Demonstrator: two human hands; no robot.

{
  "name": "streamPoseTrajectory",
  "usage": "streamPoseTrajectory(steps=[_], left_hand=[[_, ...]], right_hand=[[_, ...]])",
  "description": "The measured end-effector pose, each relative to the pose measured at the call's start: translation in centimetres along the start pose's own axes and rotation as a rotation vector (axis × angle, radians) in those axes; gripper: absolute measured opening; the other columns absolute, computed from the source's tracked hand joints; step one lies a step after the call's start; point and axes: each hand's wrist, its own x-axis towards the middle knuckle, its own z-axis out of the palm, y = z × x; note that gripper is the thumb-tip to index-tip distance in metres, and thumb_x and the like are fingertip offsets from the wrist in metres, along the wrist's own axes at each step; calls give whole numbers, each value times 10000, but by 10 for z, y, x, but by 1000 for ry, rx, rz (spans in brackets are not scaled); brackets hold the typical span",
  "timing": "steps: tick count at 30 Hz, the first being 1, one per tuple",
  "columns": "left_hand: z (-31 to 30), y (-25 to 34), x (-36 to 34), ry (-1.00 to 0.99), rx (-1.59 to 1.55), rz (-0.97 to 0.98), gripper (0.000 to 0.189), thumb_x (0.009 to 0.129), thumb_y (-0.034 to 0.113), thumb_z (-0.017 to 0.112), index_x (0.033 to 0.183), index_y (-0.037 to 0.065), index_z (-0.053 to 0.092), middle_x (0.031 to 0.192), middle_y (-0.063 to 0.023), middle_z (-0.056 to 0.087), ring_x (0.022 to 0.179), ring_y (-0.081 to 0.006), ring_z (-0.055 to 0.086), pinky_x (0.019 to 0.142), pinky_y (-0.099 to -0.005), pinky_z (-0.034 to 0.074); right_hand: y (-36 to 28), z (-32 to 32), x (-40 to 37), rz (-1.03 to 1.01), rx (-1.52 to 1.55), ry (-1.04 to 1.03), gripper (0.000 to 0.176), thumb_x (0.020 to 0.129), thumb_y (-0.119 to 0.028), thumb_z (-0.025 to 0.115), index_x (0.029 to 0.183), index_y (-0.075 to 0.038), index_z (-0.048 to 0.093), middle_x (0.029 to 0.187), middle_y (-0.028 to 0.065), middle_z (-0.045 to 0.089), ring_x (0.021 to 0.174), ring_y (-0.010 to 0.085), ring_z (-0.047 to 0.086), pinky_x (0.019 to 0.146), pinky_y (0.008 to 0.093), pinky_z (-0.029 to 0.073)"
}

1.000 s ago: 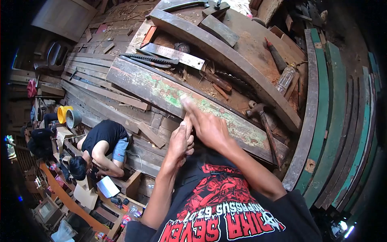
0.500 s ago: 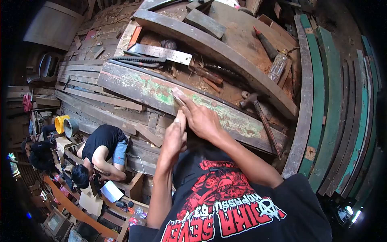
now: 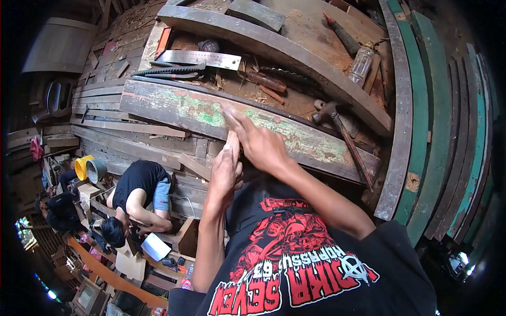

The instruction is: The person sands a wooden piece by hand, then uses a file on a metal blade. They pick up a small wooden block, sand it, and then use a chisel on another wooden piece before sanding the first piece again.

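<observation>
A long dark board (image 3: 174,113) with flaking green and reddish paint lies in front of me. My left hand (image 3: 225,171) is closed at its near edge, around something narrow and pale that is mostly hidden. Above it, my right hand (image 3: 261,145) reaches over the board, with its fingers close together and bent round the same spot. The fingertips are smeared by motion on the painted face, so what they press there cannot be made out. To the right, a hammer (image 3: 329,111) rests with its handle across the board's end.
Beyond the board lie a metal try square (image 3: 203,59), a tape measure (image 3: 208,46), a drill bit (image 3: 292,75) and a glass bottle (image 3: 362,64). A curved beam (image 3: 263,39) runs behind them. Green planks (image 3: 419,131) stand at right. Another person (image 3: 139,192) bends over at left.
Both hands stay at the same part of the board, the right fingertips now blurred and its wrist slightly lower. The view has shifted a little; the other person remains bent over.
</observation>
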Motion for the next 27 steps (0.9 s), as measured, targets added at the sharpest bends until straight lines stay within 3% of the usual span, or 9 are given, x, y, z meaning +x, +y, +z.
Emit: streamPoseTrajectory(steps=[4,8,10,14,19,22,24,26,27], left_hand=[[-3,5,3,-9,-25,-12,405,1176,517,343,994,213,539,628,108,319,486,-43,237,428,-238,215],[6,-3,2,42,-34,-19,435,1178,524,325,919,220,498,597,91,291,456,-64,217,411,-252,191],[-25,3,15,-140,-140,-84,433,1176,526,332,906,227,489,584,86,281,445,-65,203,402,-253,174],[-13,-6,5,-8,-249,-71,479,1176,526,338,817,227,447,580,92,277,437,-60,199,402,-258,157],[-17,1,11,66,-148,-116,414,1183,475,331,1233,184,620,583,91,303,434,-67,224,395,-241,191],[-7,-2,7,49,-123,-72,425,1179,471,354,1297,156,614,593,92,319,448,-56,241,406,-239,202],[-8,1,4,86,-103,-70,405,1179,470,356,1182,153,608,593,89,337,444,-53,251,405,-236,204],[-14,3,8,116,-42,-48,403,1179,467,356,1054,165,591,591,84,345,435,-57,251,399,-237,205],[-15,-3,10,202,-71,-77,411,1182,463,355,943,189,548,587,85,349,428,-54,251,395,-233,199]], right_hand=[[7,27,-29,-328,41,157,486,1122,-392,508,1585,-262,443,847,259,749,755,490,737,647,627,579],[13,14,10,-119,15,85,483,1117,-412,509,1582,-295,446,800,271,730,733,504,726,661,641,578],[-5,10,-11,-215,4,79,477,1113,-434,522,1564,-287,464,765,262,717,726,507,721,618,619,572],[0,31,-3,-271,73,169,453,1112,-403,533,1540,-261,497,759,261,714,708,489,722,601,610,566],[-4,22,-3,-313,-61,191,541,1078,-274,555,1603,-242,426,792,220,735,638,399,732,485,551,555],[6,27,6,-279,-34,233,583,1072,-286,569,1628,-259,395,751,202,723,613,378,727,468,534,550],[5,16,15,-204,2,138,576,1072,-297,575,1622,-266,405,741,197,720,605,379,724,492,527,562],[-8,21,-17,-328,130,38,543,1080,-322,577,1601,-264,433,742,192,723,609,380,725,517,524,568],[-10,24,-25,-310,160,79,439,1109,-369,528,1538,-281,510,751,208,718,680,439,723,571,561,579]])
